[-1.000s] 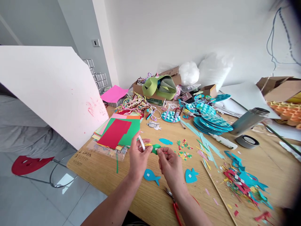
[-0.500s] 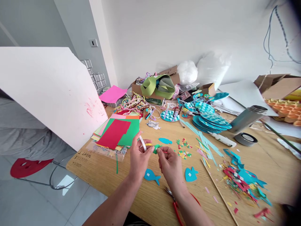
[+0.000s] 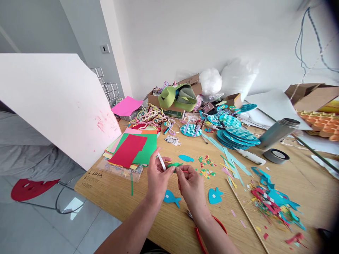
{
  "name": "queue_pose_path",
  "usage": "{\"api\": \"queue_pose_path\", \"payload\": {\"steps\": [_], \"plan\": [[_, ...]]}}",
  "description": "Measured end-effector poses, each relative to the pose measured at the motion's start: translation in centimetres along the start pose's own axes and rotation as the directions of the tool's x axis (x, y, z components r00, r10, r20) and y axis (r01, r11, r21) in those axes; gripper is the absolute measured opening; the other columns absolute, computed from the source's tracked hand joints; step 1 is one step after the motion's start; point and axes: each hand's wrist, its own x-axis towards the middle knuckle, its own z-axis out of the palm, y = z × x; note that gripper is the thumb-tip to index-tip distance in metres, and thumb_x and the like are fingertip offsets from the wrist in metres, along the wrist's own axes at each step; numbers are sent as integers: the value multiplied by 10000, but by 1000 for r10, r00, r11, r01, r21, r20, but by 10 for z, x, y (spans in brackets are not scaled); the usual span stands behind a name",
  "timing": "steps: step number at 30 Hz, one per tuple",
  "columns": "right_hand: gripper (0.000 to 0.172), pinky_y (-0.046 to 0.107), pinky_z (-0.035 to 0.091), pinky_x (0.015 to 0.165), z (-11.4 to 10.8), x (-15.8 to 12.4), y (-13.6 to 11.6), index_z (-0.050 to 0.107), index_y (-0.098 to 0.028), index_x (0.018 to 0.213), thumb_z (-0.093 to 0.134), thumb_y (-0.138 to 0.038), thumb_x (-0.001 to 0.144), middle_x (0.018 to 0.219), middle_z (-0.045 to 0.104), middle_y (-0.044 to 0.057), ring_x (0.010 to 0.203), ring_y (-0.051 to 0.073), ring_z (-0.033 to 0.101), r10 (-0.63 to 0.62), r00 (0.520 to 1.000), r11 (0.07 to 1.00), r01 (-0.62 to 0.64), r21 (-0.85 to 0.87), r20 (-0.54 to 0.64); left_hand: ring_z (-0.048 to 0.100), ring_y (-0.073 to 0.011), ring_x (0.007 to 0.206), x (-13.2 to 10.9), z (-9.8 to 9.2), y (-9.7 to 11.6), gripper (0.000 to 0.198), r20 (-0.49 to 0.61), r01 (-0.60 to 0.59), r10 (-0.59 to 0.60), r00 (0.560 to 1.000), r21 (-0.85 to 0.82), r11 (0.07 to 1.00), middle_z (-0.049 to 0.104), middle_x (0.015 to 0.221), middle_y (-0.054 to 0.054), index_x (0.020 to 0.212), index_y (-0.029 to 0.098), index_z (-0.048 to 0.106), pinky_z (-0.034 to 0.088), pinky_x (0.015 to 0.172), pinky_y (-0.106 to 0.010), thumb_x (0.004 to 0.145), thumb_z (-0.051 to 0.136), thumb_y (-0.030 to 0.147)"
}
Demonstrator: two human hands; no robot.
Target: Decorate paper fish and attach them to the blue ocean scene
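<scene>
Both hands meet over the table at a small green paper cutout (image 3: pixel 174 164). My left hand (image 3: pixel 156 181) pinches it near its lower edge, while a narrow white strip or ring (image 3: pixel 161 161) sits between the fingers. From the other side, my right hand (image 3: pixel 192 185) pinches the same cutout, and something thin and red shows at its fingers. Blue paper fish lie around: one (image 3: pixel 172 198) below the left hand, another (image 3: pixel 215 196) right of the right hand, and a blue shape (image 3: pixel 186 158) beyond. Red-handled scissors (image 3: pixel 200 240) lie partly hidden under the right forearm.
Coloured paper sheets (image 3: pixel 129 150) are stacked at the left, by a leaning white board (image 3: pixel 53 102). Confetti piles (image 3: pixel 207 161), a wooden stick (image 3: pixel 247 217), a glue bottle (image 3: pixel 250 156), a steel flask (image 3: pixel 279 134) and paper scraps (image 3: pixel 275 201) spread rightwards. Blue discs (image 3: pixel 237 137) are stacked behind.
The green cutout has tilted so that it looks flatter, and my fingertips have drawn closer together on it. The table's other things have not moved.
</scene>
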Motion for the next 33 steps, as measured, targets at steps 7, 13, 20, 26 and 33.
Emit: {"api": "queue_pose_path", "payload": {"steps": [7, 13, 20, 26, 33], "plan": [[371, 217, 281, 380, -5, 6, 10, 545, -186, 700, 608, -547, 755, 451, 498, -34, 378, 101, 409, -88, 996, 985, 85, -147, -15, 632, -127, 786, 1, -1, 0, 745, -4, -21, 21, 1000, 25, 999, 624, 896, -15, 1339, 223, 408, 532, 728, -253, 662, 691, 96], [390, 242, 316, 435, -17, 12, 7, 540, -189, 717, 625, -568, 749, 527, 509, -23, 453, 114, 422, -184, 979, 963, 162, -215, -84, 627, -119, 760, 4, -7, 5, 758, -21, -38, 39, 999, 58, 998, 636, 923, -19, 1343, 234, 403, 516, 691, -231, 660, 712, 119], [493, 348, 455, 756, -26, 26, -6, 539, -163, 1129, 691, -386, 717, 874, 677, 65, 822, 207, 615, -271, 952, 949, 289, -127, 140, 616, -113, 757, 3, -9, 5, 793, 41, 15, -18, 999, 68, 998, 641, 990, -36, 1358, 252, 380, 505, 664, -218, 651, 718, 129], [377, 298, 436, 642, -14, 26, -3, 553, -157, 1050, 622, -261, 693, 688, 634, 2, 685, 181, 596, -224, 958, 951, 255, -176, 177, 608, -119, 736, 3, -15, 1, 804, 89, 19, -28, 996, 105, 994, 651, 1031, -69, 1364, 245, 380, 521, 640, -234, 651, 740, 159], [331, 279, 421, 611, -12, 39, 17, 522, -157, 1026, 591, -221, 709, 667, 640, -14, 628, 163, 598, -130, 965, 936, 195, -292, 228, 644, -123, 770, 17, -40, 3, 696, 4, -31, 31, 1000, 174, 984, 649, 1113, -99, 1392, 234, 337, 521, 690, -246, 785, 672, 296]]}}
